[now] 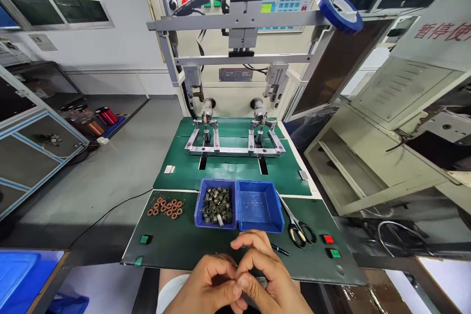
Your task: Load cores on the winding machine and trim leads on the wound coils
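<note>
Hands (pixel 270 274) together, fingers (pixel 253 239) curled, thumb tips (pixel 244 282) close, near blue bins (pixel 259 208)

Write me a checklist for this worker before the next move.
1. Bare left hand and bare right hand close together: ok.
2. Anything held between them: cannot tell.
3. Grey metal parts inside the blue rectangular plastic bin: ok.
4. Copper-coloured wound rings grouped left of the bin: ok.
5. Black-handled metal scissors not touching either hand: ok.
6. Both hands clear of the silver metal frame: ok.
</note>
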`<state>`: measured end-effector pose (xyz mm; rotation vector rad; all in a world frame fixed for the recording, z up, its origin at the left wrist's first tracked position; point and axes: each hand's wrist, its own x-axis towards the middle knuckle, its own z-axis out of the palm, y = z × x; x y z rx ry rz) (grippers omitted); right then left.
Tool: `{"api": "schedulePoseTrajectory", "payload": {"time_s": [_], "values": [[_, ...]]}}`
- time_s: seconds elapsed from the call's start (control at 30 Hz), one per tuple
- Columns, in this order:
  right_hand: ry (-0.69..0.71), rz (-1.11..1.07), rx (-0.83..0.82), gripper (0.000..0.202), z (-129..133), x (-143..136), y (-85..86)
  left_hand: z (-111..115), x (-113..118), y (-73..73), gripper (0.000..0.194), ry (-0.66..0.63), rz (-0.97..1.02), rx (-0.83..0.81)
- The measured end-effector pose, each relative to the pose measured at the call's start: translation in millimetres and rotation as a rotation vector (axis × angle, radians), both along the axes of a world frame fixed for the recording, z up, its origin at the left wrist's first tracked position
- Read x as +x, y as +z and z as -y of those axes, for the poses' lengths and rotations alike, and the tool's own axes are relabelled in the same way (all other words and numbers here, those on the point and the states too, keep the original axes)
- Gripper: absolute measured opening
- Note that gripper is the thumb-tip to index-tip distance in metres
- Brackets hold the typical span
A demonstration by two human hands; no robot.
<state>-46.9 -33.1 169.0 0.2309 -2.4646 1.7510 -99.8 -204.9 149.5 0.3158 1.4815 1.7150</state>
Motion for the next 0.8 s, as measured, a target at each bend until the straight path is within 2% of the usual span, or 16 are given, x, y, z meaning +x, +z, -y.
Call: {"api": "schedulePoseTrajectory", "payload": {"time_s": [0.2,0.3,0.37,0.47,0.53,0.63,0.8], "values": [[-0.049,-0.036,-0.04,0.037,-0.6,1.1,4.2,-6.7,-0.2,2.2,0.041,-0.083,-0.057,-0.04],[-0.104,-0.026,-0.025,0.031,-21.5,6.3,0.0,-15.3,-2.1,2.9,0.037,-0.004,0.028,0.013],[-0.248,-0.012,0.118,0.032,-48.4,11.2,-12.7,-22.6,-4.5,4.8,0.035,0.072,0.085,0.066],[-0.577,0.013,0.588,0.035,-94.7,17.7,-45.2,-33.0,-10.0,9.4,0.034,0.169,0.168,0.107],[-0.667,0.031,0.733,0.038,-117.4,20.5,-67.0,-38.7,-14.4,11.4,0.033,0.21,0.224,0.116],[-0.684,0.037,0.798,0.031,-129.8,22.5,-86.1,-45.6,-21.2,10.3,0.031,0.227,0.278,0.127],[-0.69,0.053,0.831,0.02,-121.5,18.0,-91.5,-57.2,-30.0,9.4,0.03,0.223,0.306,0.162]]}}
